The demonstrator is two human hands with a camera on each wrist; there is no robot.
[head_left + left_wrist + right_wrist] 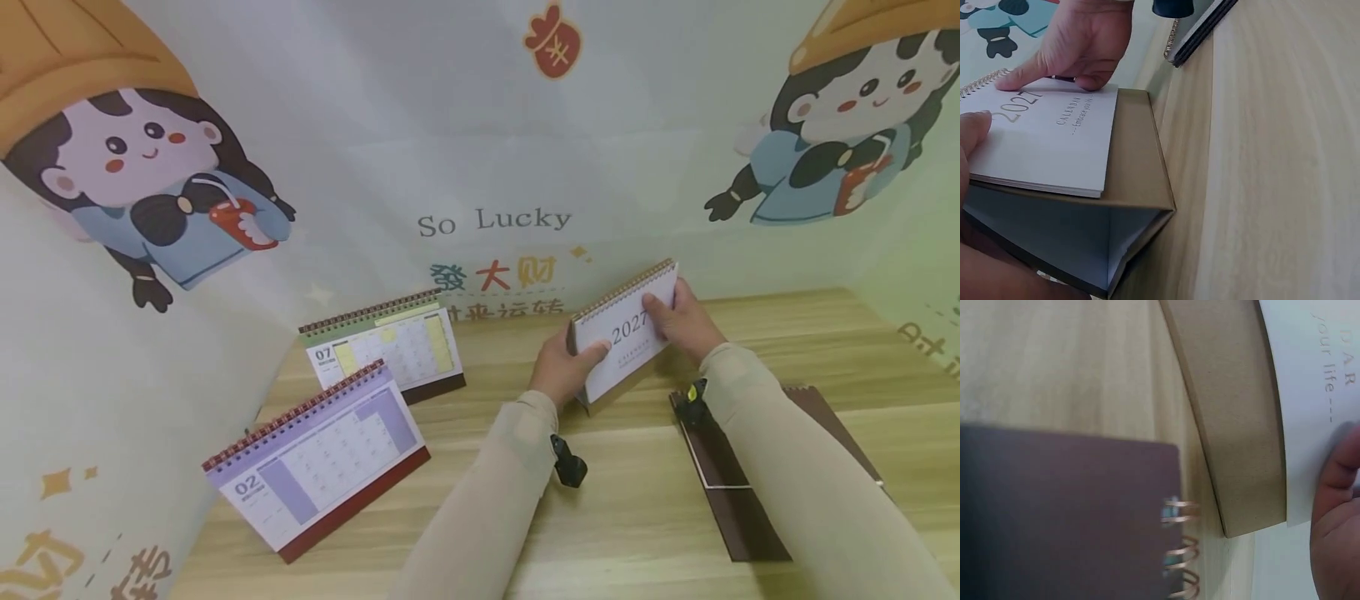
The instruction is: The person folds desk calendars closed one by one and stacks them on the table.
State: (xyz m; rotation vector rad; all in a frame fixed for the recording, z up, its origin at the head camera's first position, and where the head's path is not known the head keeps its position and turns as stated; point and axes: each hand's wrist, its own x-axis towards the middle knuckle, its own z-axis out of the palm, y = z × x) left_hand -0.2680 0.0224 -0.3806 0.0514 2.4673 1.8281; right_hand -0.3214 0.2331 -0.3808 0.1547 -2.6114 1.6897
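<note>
A white desk calendar (626,346) marked 2027 stands on its brown cardboard stand (1138,144), tilted back, with a spiral binding along the top. My left hand (561,367) grips its left side, thumb on the front page and fingers behind. On the opposite side my right hand (688,323) holds it, thumb pressing the cover near the printed year. The right wrist view shows part of the right hand (1338,525) against the white page. Seen from the left wrist, the stand is a hollow triangle touching the table; the fingers behind it are partly hidden.
Two upright calendars stand at left: a purple one (333,462) showing 02, and a green one (397,346) showing 07 behind it. A dark brown spiral-bound calendar (832,425) lies under my right forearm. A printed backdrop (360,167) rises behind the wooden table (600,517).
</note>
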